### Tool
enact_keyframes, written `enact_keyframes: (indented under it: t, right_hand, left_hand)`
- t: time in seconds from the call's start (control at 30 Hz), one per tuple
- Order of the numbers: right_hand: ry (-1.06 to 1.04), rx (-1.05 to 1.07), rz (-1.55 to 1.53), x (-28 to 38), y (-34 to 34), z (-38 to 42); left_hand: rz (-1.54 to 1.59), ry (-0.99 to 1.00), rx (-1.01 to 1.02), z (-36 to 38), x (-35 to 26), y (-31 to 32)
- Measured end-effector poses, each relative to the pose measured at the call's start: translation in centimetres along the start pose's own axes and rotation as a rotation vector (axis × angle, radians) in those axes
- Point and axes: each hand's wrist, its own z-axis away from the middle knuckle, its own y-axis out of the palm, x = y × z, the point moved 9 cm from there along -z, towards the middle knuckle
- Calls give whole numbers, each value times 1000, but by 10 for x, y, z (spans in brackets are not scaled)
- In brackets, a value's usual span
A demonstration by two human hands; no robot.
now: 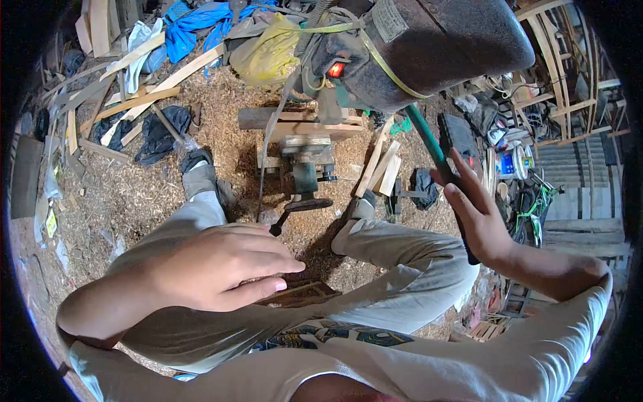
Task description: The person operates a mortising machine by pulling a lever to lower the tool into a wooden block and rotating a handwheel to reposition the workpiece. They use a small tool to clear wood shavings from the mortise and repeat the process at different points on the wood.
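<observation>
My left hand (231, 266) hovers palm down over my lap, fingers loosely stretched and thumb apart, with nothing in it. Just beyond its fingers is the dark handwheel (308, 205) of a metal vise (305, 175) low between my feet. On the right, my right hand (481, 218) lies against the black-gripped end of a green lever (429, 139), its fingers straight and spread rather than wrapped round. The lever runs up to a rusty brown machine head (429, 47) with a glowing red light (336, 69). A wooden block (301, 124) sits behind the vise.
Wood shavings cover the floor (221, 100). Wooden strips (144, 100) lie at left, near black plastic (164, 134), a yellow sack (268, 50) and a blue tarp (201, 30). Short offcuts (385, 171) lie right of the vise. A cable (273, 127) hangs in front.
</observation>
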Motion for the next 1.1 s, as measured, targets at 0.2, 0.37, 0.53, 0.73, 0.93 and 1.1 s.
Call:
enact_keyframes:
  t: [0.2, 0.37, 0.53, 0.73, 0.93, 1.1]
  right_hand:
    - [-90, 26, 70, -28, 29, -1]
    - [-155, 0, 31, -55, 39, -5]
    - [-384, -49, 149, -93, 54, -15]
    - [-518, -155, 210, -162, 110, -60]
    - [-550, -311, 162, -202, 132, -92]
    - [-494, -283, 211, -209, 130, -92]
  left_hand:
    - [-39, 29, -7, -1, -7, 5]
    - [-30, 8, 20, -3, -3, 7]
    - [-73, -29, 2, -6, 0, 6]
    - [-143, -31, 37, -8, -1, 14]
    - [-122, -45, 69, -11, 15, 25]
    - [-171, -46, 105, -31, 13, 31]
